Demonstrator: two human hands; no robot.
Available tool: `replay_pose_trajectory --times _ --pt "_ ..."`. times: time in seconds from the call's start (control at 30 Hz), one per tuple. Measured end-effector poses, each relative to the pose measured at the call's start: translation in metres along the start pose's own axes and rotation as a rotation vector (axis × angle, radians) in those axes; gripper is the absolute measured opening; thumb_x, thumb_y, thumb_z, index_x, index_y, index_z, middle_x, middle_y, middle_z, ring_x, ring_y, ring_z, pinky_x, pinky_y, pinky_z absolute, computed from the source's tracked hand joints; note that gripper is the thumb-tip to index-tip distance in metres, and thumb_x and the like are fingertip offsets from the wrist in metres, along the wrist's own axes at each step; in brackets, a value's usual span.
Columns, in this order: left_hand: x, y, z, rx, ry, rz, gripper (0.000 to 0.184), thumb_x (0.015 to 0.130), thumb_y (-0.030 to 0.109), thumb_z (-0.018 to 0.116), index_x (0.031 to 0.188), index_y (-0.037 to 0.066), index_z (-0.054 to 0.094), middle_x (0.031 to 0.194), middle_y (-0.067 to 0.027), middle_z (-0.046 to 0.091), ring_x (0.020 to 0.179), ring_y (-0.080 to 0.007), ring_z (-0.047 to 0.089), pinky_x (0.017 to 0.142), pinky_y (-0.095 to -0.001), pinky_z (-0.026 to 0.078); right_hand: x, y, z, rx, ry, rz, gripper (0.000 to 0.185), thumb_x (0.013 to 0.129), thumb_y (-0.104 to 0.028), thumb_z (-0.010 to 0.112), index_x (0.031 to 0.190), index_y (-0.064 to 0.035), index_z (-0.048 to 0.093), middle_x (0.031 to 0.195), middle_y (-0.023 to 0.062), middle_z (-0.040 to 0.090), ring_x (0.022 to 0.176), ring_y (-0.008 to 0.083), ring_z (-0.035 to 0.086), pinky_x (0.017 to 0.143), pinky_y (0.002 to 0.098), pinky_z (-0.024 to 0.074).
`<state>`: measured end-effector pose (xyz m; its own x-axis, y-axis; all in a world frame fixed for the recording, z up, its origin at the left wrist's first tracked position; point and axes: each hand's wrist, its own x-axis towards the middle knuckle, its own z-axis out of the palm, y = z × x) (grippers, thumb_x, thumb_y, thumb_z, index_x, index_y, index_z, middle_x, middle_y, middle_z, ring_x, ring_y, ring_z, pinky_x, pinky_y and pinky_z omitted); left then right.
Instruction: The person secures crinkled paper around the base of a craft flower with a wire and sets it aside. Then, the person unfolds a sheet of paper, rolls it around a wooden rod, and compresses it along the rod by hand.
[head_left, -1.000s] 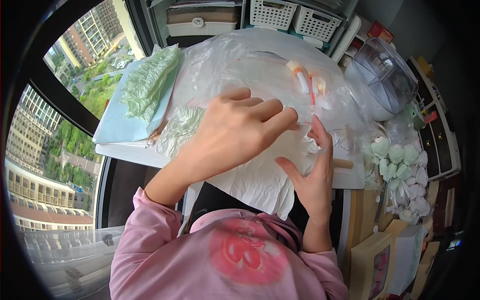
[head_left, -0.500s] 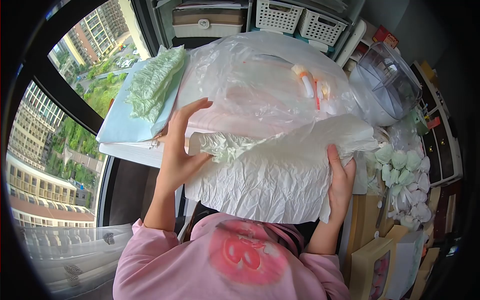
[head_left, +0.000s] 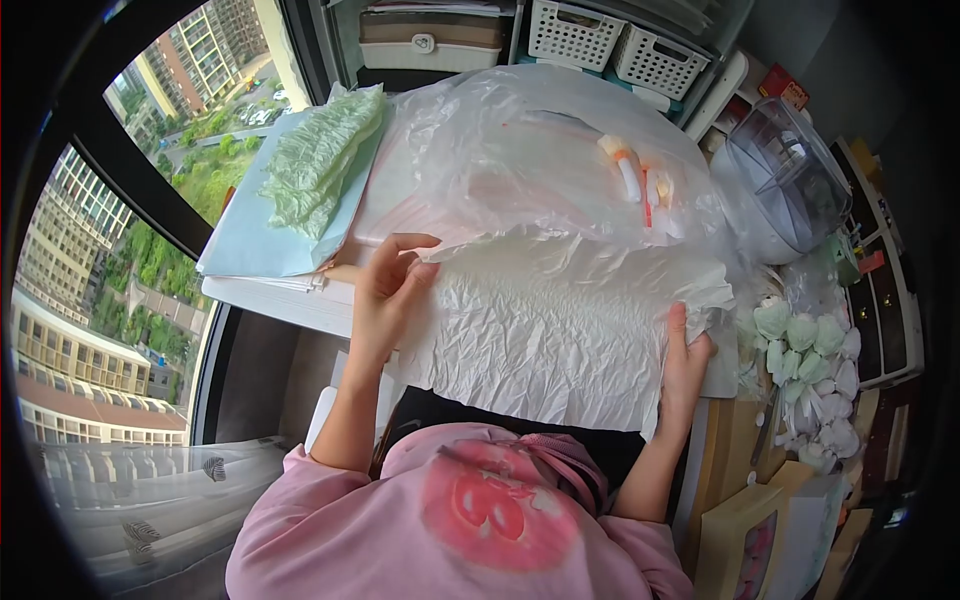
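Observation:
A wide sheet of crinkled white paper [head_left: 545,330] is stretched between my two hands over the table's front edge. My left hand [head_left: 395,285] pinches its upper left corner between thumb and fingers. At the right edge, my right hand [head_left: 687,355] grips the paper, thumb on top and the other fingers partly hidden behind it. Crumpled pale green paper [head_left: 322,165] lies on light blue sheets [head_left: 245,235] to the left of my left hand. Beyond the white paper, clear plastic film [head_left: 540,150] covers much of the table.
Brushes with white handles [head_left: 628,178] rest at the back right. A clear divided container [head_left: 785,170] stands at the right, near pale green and white wrapped bundles [head_left: 800,340]. White baskets [head_left: 575,35] sit behind the table. An open box [head_left: 745,540] is at the lower right.
The white paper has been unfolded and spread flat between my hands. My left hand, open half a second ago, has closed on its upper left corner. The view has shifted slightly.

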<state>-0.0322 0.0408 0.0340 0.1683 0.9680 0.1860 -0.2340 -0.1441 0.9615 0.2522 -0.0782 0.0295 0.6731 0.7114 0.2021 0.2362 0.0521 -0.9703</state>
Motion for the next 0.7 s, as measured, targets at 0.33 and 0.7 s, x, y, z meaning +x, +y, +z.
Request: replay_pose_trajectory --times 0.33,0.7 --pt "0.009 0.01 -0.003 -0.062 -0.023 0.114 0.012 0.085 0.008 0.061 0.081 -0.003 0.061 0.074 0.0054 0.054 0.067 -0.0024 0.044 0.061 -0.0166 0.034 0.001 -0.009 -0.002 -0.001 -0.131 0.089 0.036 0.09 -0.026 0.055 0.101 0.0074 0.057 0.096 0.0057 0.06 0.086 0.0106 0.05 0.079 0.0248 0.0393" --pt "0.013 0.02 -0.002 0.12 -0.158 0.202 0.013 0.086 0.005 0.058 0.094 -0.005 0.059 0.082 -0.0009 0.058 0.073 -0.006 0.052 0.066 -0.0187 0.041 -0.002 -0.02 -0.001 -0.106 -0.195 0.082 0.037 0.088 -0.029 0.058 0.099 0.0062 0.058 0.094 0.0051 0.059 0.085 0.0114 0.05 0.08 0.025 0.0387"
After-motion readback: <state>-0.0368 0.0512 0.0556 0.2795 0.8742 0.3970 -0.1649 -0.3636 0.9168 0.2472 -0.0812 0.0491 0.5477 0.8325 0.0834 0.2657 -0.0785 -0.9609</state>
